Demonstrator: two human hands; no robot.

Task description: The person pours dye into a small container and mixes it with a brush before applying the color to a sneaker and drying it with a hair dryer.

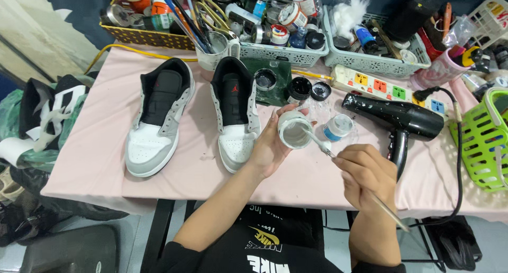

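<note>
I hold a small open jar of white paint (295, 130) in my left hand (272, 146), fingers curled around its side, tipped so its mouth faces me, above the middle of the worktop (95, 162), which is covered in pale pink cloth. My right hand (365, 175) is closed on a thin paintbrush (352, 172); its white-coated tip reaches into the jar's mouth, and the handle runs back past my wrist toward the near right. Just right of the jar, a small white pot with a blue label (338, 127) stands on the worktop. A little farther away sit two dark open pots (299, 87) and a loose black lid (320, 90), next to a dark green sheet (278, 87). To the left of my left hand lie two sneakers side by side, toes toward me: the right sneaker (235, 114) just beside my palm, the left sneaker (159, 117) farther left, both grey and white with black tongues. To the right, a black hair dryer (399, 119) speckled with paint lies on the cloth, and behind it a white power strip (389, 87) with coloured sockets. Along the far edge stand baskets (280, 53) crowded with paint pots, tubes and brushes, and a white cup (214, 50) holding more brushes. A bright green basket (479, 140) sits at the right edge.
</note>
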